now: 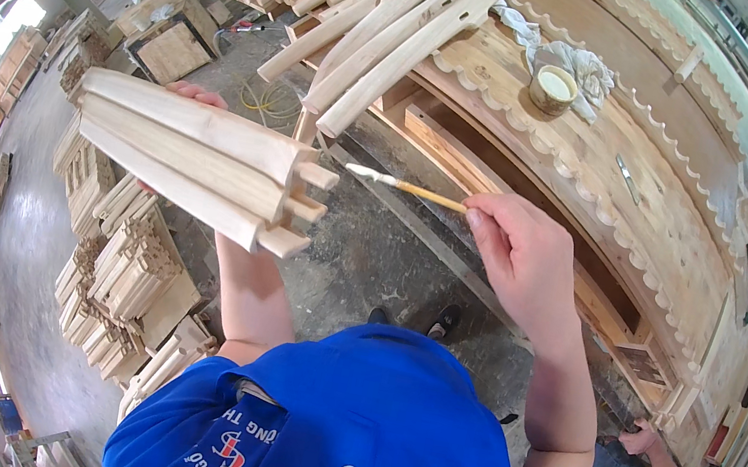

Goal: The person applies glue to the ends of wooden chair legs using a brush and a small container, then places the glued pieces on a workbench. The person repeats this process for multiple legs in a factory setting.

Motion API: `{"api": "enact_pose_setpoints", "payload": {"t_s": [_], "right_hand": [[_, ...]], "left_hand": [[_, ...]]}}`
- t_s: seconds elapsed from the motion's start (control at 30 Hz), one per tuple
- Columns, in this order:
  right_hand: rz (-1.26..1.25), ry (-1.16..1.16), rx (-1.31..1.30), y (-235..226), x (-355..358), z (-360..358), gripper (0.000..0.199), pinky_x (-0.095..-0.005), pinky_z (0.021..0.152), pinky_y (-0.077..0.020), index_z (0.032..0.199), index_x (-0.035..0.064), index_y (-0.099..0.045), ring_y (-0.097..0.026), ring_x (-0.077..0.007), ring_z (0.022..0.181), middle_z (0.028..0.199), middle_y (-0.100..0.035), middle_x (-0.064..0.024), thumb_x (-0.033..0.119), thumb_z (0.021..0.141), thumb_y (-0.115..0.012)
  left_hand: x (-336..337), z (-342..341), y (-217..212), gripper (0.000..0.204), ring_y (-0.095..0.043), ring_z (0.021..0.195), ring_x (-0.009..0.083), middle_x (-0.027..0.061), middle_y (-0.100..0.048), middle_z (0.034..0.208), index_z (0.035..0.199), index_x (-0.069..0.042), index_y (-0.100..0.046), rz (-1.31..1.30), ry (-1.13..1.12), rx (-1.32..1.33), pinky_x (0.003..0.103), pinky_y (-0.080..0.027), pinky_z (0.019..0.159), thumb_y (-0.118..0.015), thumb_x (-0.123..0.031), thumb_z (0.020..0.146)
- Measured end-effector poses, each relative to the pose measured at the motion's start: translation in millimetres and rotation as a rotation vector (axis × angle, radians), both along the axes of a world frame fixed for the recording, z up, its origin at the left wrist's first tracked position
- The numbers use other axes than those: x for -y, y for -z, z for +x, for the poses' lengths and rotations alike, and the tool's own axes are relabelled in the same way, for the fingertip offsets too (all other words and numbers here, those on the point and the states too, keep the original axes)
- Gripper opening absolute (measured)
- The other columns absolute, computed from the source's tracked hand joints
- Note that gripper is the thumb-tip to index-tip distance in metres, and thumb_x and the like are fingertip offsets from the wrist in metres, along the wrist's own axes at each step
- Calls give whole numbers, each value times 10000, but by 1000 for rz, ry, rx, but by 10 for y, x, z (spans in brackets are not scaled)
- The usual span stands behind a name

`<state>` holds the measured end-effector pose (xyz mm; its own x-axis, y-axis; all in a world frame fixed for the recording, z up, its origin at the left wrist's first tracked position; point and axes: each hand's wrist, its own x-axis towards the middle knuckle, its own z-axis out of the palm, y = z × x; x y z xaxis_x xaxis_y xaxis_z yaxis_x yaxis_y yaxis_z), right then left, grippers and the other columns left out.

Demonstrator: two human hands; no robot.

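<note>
the largest thing before us is the wooden counter (589,149), its long near edge running aslant from upper centre to lower right. a strip of grey floor (359,261) gives open room between that edge and what we hold. curved wooden pieces (404,61) lie heaped at the top, too overlapped to count, several ends jutting past the edge; at left below centre a stack of slats (122,274) stands low. left of centre we hold the bundle (189,146), three lengths visible, with three narrow tongues at its right end. our left hand (199,93) is clamped around it, fingers showing at its upper and lower edges. near centre, our right hand (524,260) has thumb and fingers pinched on one brush (430,197), whose white tip is just beside the topmost tongue. at upper right lie one crumpled cloth (591,69), one bowl (547,105) with white contents beside it, and one slim tool (626,178).
</note>
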<state>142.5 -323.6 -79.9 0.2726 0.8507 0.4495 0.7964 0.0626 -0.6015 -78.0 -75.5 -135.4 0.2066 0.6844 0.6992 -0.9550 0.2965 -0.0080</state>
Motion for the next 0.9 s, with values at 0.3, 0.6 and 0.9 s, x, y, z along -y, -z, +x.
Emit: {"api": "enact_pose_setpoints", "payload": {"t_s": [0.3, 0.6, 0.9], "right_hand": [[-23, -47, -67, 24, -36, -332, 41, -355, 598, -500, 850, 75, -645, -630, -273, 695, 773, -642, -82, 107, 828, -632], [141, -29, 143, 113, -62, -385, 82, -324, 558, -460, 820, 109, -649, -571, -222, 648, 732, -600, -25, 95, 755, -697], [181, -41, 82, 232, -122, -375, 129, -328, 567, -469, 840, 81, -656, -579, -230, 646, 747, -613, -52, 69, 728, -720]], "left_hand": [[-333, -412, 26, 371, -540, 1006, 185, 55, -548, 1043, 1139, -78, -483, -5, 163, 115, 316, -404, 943, -662, -184, 831], [-449, -581, 64, 221, -557, 973, 117, 17, -579, 1007, 1088, -115, -543, 73, 277, 60, 278, -408, 902, -578, -196, 886], [-319, -512, -25, 179, -566, 956, 115, -2, -580, 992, 1072, -121, -555, -1, 193, 94, 276, -407, 894, -537, -191, 908]]}}
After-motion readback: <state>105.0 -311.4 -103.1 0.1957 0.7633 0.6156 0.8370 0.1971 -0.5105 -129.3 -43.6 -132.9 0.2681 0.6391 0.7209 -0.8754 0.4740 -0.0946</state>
